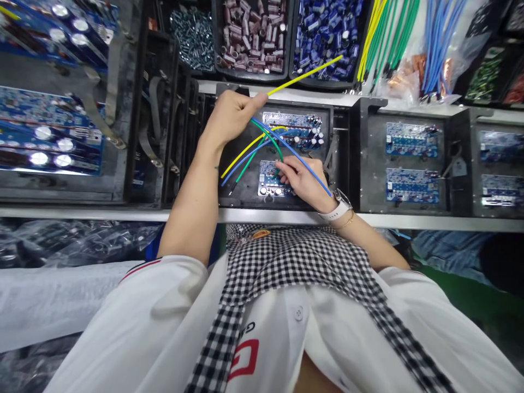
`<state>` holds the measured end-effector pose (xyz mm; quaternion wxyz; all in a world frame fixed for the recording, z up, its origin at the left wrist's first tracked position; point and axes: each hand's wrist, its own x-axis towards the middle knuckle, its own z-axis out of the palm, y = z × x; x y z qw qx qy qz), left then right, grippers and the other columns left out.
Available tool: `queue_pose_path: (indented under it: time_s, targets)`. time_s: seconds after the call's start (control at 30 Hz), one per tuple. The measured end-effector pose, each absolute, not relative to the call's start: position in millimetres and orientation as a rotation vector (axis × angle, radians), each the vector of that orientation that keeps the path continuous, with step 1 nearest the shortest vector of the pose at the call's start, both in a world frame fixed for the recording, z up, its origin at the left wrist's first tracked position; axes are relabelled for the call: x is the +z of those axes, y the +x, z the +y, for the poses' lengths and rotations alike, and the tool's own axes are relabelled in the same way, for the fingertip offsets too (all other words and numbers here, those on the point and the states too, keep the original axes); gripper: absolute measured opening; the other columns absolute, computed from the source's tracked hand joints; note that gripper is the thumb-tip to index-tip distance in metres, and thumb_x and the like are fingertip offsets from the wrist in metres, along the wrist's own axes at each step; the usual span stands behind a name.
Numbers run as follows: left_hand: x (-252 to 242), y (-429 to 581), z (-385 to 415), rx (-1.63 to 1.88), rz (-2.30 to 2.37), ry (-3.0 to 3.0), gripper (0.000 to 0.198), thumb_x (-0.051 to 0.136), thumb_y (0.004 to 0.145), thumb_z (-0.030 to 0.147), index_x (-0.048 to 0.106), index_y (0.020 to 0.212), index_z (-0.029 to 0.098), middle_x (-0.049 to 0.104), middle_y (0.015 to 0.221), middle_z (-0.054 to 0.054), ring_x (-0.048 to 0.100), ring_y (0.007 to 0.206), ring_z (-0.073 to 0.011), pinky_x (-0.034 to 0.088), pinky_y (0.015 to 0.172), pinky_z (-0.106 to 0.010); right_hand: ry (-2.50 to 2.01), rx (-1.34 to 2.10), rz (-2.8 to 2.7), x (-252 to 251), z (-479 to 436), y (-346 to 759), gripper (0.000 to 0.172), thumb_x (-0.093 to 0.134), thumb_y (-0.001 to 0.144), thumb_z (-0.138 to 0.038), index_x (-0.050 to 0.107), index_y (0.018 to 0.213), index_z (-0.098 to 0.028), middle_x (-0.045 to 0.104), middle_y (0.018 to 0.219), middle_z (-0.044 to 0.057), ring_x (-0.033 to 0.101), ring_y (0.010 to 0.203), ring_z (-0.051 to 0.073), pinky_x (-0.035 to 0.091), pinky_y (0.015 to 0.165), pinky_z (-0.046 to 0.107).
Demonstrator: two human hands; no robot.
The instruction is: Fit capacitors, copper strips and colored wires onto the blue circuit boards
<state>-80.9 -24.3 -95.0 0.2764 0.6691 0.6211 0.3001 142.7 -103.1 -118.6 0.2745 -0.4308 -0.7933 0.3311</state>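
My left hand (235,115) is closed around a yellow wire (305,75), which sticks out to the upper right, and a blue wire (303,159) slanting down past my right wrist. A green wire (273,135) runs from under the left fingers down to my right hand (305,177), whose fingertips pinch its lower end over the near blue circuit board (267,173). That board is partly covered by the right hand. Behind it lies another circuit board (282,118) with yellow, blue and green wires arching from it to the left. Both boards sit in a black tray (245,192).
Bins of screws (191,38), brown capacitors (254,38) and blue capacitors (327,33) stand behind. Bundled green wires (403,38) and blue wires (440,49) lie at back right. More black trays holding boards (412,185) flank mine. A metal rail (409,221) edges the front.
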Motion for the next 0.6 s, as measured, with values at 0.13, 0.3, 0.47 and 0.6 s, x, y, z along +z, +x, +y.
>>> queue_pose_path:
  time_s: [0.13, 0.3, 0.47, 0.6]
  targets:
    - [-94.6, -81.0, -24.4, 0.753, 1.6, 1.831, 0.058, 0.043, 0.097, 0.058, 0.023, 0.054, 0.025, 0.024, 0.049, -0.001, 0.045, 0.068, -0.0166, 0.044, 0.06, -0.028, -1.098, 0.773, -2.194, -118.6, -109.4, 143.6, 0.037, 0.045, 0.102, -0.043, 0.063, 0.078, -0.021, 0.063, 0.067, -0.001, 0.061, 0.063, 0.014, 0.044, 0.067, 0.027]
    - [-95.2, -81.6, -25.2, 0.634, 1.545, 1.886, 0.06, 0.041, 0.101, 0.053, 0.022, 0.054, 0.022, 0.019, 0.057, 0.001, 0.033, 0.063, -0.009, 0.04, 0.066, -0.025, -1.047, 0.642, -2.243, -116.0, -111.4, 141.0, 0.036, 0.047, 0.102, -0.04, 0.061, 0.074, -0.021, 0.062, 0.065, 0.0, 0.06, 0.061, 0.013, 0.042, 0.064, 0.025]
    - [-105.1, -87.0, -24.6, 0.588, 1.604, 1.914, 0.06, 0.042, 0.1, 0.054, 0.021, 0.054, 0.022, 0.022, 0.055, 0.001, 0.036, 0.062, -0.0117, 0.041, 0.067, -0.027, -1.149, 0.594, -2.192, -121.7, -107.6, 137.4, 0.038, 0.043, 0.103, -0.043, 0.061, 0.078, -0.021, 0.065, 0.069, 0.001, 0.062, 0.065, 0.015, 0.046, 0.068, 0.026]
    - [-110.6, -89.1, -25.3, 0.534, 1.669, 1.938, 0.064, 0.031, 0.102, 0.06, 0.038, 0.054, 0.018, 0.031, 0.056, 0.002, 0.038, 0.061, -0.0083, 0.042, 0.073, -0.025, -1.126, 0.591, -2.257, -121.3, -111.5, 130.7, 0.034, 0.046, 0.102, -0.038, 0.061, 0.078, -0.02, 0.064, 0.069, 0.002, 0.061, 0.065, 0.015, 0.044, 0.068, 0.026]
